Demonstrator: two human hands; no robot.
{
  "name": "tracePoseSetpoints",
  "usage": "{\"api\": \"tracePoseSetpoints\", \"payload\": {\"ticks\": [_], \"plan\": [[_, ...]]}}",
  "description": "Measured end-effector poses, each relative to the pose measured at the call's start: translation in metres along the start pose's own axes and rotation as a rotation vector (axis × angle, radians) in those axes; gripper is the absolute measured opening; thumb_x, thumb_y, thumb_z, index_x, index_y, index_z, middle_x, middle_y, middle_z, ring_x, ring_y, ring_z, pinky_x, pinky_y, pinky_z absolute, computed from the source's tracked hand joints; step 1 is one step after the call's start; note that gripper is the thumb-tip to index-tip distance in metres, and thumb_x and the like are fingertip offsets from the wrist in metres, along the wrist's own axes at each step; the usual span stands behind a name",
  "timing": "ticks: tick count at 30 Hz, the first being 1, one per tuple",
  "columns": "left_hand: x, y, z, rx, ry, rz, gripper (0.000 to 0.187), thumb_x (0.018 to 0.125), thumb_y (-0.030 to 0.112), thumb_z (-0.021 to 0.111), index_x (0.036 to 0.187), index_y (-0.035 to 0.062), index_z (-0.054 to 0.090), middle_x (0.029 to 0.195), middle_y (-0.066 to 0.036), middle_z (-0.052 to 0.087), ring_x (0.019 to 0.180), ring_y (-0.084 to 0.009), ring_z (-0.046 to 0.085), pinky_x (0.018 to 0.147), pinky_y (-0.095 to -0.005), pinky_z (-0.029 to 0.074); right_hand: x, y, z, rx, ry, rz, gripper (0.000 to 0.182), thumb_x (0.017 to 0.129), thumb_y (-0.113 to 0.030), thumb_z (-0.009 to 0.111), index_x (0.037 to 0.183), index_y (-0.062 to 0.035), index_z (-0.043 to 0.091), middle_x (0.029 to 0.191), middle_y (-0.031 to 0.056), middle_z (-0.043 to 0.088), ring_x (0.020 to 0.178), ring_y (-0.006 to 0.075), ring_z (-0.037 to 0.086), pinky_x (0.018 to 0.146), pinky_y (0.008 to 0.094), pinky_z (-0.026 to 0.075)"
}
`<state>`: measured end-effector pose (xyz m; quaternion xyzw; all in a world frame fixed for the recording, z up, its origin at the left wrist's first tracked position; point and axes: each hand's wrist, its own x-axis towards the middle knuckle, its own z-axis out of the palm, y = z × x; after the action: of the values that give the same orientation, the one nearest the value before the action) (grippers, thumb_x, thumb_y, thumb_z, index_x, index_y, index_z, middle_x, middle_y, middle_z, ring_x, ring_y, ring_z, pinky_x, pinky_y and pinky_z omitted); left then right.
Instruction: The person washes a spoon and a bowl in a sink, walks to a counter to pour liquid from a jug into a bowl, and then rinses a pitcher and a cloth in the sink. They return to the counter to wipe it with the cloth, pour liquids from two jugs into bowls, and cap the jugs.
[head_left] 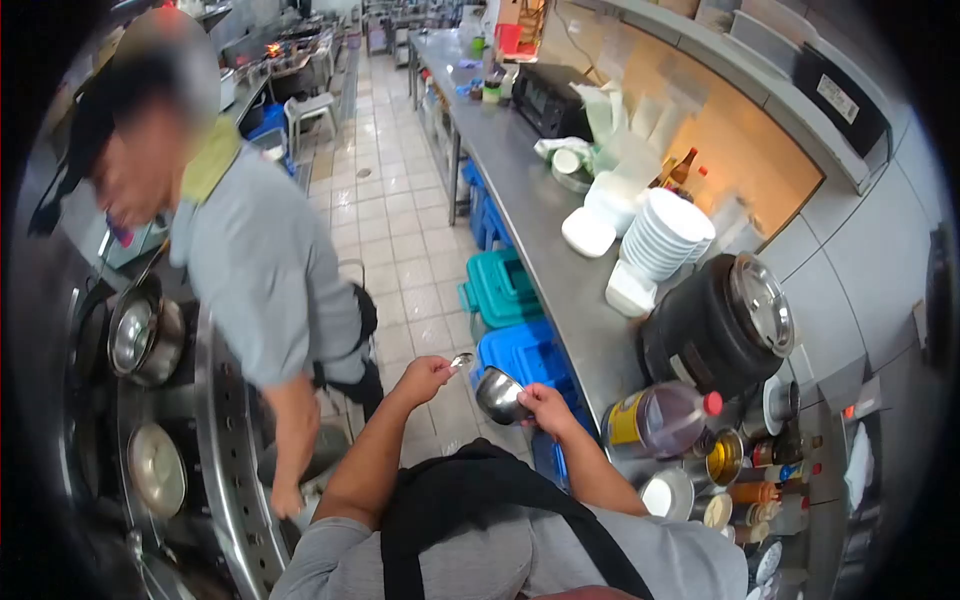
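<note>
My left hand (424, 378) is raised in front of me and pinches a small metal spoon (462, 360), its bowl pointing right. Just beside it, my right hand (546, 407) grips a small steel bowl (499, 395) by its rim, tilted toward the spoon. Spoon and bowl are a short gap apart, above the tiled floor (400, 240). What the bowl holds cannot be seen. My grey shirt and black apron strap fill the bottom of the view.
A person in a grey shirt (265, 270) leans over the stove (215, 420) with pots (145, 335) at left. On the right, a steel counter (520, 190) carries stacked white bowls (665, 235), a black pot (720, 325), a bottle (655, 420) and seasoning tins. Blue and teal crates (505, 300) sit below.
</note>
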<state>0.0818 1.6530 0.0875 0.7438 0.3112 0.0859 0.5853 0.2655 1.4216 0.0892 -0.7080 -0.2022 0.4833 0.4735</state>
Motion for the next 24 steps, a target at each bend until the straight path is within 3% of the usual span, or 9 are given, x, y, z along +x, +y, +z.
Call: {"api": "tracePoseSetpoints", "payload": {"ticks": [3,9,11,12,14,16,19,22,24], "plan": [[0.046,0.001,-0.015,-0.015,0.027,-0.03,0.026,0.089,0.027,0.066,0.09,0.0007,0.069,0.069,-0.003,0.062,0.065,-0.0116,0.055,0.061,-0.0289,0.045,0.013,-0.009,-0.024,0.066,0.074,-0.011,0.016,0.097,-0.026,0.057,0.094,-0.0102,0.059,0.085,0.0021,0.062,0.076,0.0136,0.06,0.065,0.0325,0.055],[0.132,-0.037,-0.045,-0.273,0.175,-0.228,0.021,0.087,0.026,0.068,0.091,0.0052,0.069,0.065,-0.001,0.056,0.044,-0.0088,0.045,0.037,-0.0254,0.032,0.059,-0.047,-0.059,0.211,0.222,-0.092,0.018,0.098,-0.026,0.055,0.095,-0.0077,0.056,0.089,0.0061,0.063,0.078,0.0183,0.062,0.067,0.0353,0.057],[0.145,-0.046,-0.061,-0.305,0.249,-0.276,0.019,0.088,0.024,0.067,0.09,0.0053,0.068,0.064,-0.002,0.054,0.044,-0.0097,0.044,0.037,-0.0258,0.033,0.065,-0.071,-0.061,0.347,0.218,-0.054,0.018,0.099,-0.024,0.054,0.094,-0.0074,0.056,0.094,0.0079,0.063,0.081,0.0194,0.062,0.069,0.039,0.057],[0.149,-0.055,-0.069,-0.301,0.235,-0.286,0.019,0.088,0.024,0.067,0.09,0.0053,0.068,0.064,-0.002,0.054,0.044,-0.0097,0.044,0.037,-0.0258,0.033,0.075,-0.072,-0.067,0.391,0.175,-0.067,0.017,0.099,-0.023,0.052,0.096,-0.0069,0.054,0.102,0.0114,0.062,0.088,0.0254,0.063,0.076,0.0487,0.058],[0.159,-0.075,-0.092,-0.43,0.316,-0.4,0.016,0.088,0.022,0.065,0.087,0.0056,0.067,0.065,-0.002,0.055,0.043,-0.0108,0.045,0.037,-0.0265,0.035,0.086,-0.088,-0.07,0.577,0.134,-0.071,0.019,0.099,-0.024,0.052,0.102,-0.0055,0.054,0.101,0.0131,0.062,0.09,0.028,0.063,0.079,0.0512,0.057],[0.166,-0.112,-0.115,-0.38,0.347,-0.486,0.015,0.088,0.021,0.065,0.087,0.0056,0.065,0.068,-0.003,0.055,0.044,-0.0115,0.044,0.037,-0.0272,0.034,0.093,-0.116,-0.067,0.888,0.023,-0.129,0.031,0.098,-0.026,0.052,0.12,-0.0035,0.051,0.115,0.0198,0.061,0.105,0.0395,0.061,0.086,0.0607,0.052],[0.162,-0.184,-0.147,-0.261,0.379,-0.688,0.015,0.088,0.02,0.065,0.086,0.0055,0.062,0.069,-0.005,0.055,0.045,-0.0146,0.046,0.038,-0.0303,0.036,0.132,-0.127,-0.071,1.023,-0.015,-0.167,0.039,0.097,-0.028,0.054,0.127,-0.0031,0.047,0.126,0.0219,0.056,0.113,0.0434,0.057,0.09,0.0634,0.049],[0.15,-0.283,-0.177,0.043,0.246,-0.88,0.016,0.089,0.019,0.064,0.084,0.0043,0.063,0.066,-0.007,0.056,0.048,-0.0195,0.051,0.041,-0.0351,0.039,0.169,-0.154,-0.062,0.986,0.001,-0.188,0.042,0.097,-0.028,0.055,0.129,-0.0026,0.045,0.129,0.0211,0.054,0.113,0.0429,0.058,0.089,0.0623,0.05],[0.134,-0.36,-0.195,0.334,0.052,-0.845,0.017,0.089,0.019,0.063,0.084,0.0034,0.064,0.063,-0.009,0.056,0.05,-0.0222,0.052,0.042,-0.0375,0.041,0.193,-0.19,-0.05,0.918,0.088,-0.214,0.041,0.098,-0.027,0.054,0.13,-0.0024,0.044,0.128,0.0208,0.054,0.11,0.0405,0.06,0.086,0.0576,0.054]]}}
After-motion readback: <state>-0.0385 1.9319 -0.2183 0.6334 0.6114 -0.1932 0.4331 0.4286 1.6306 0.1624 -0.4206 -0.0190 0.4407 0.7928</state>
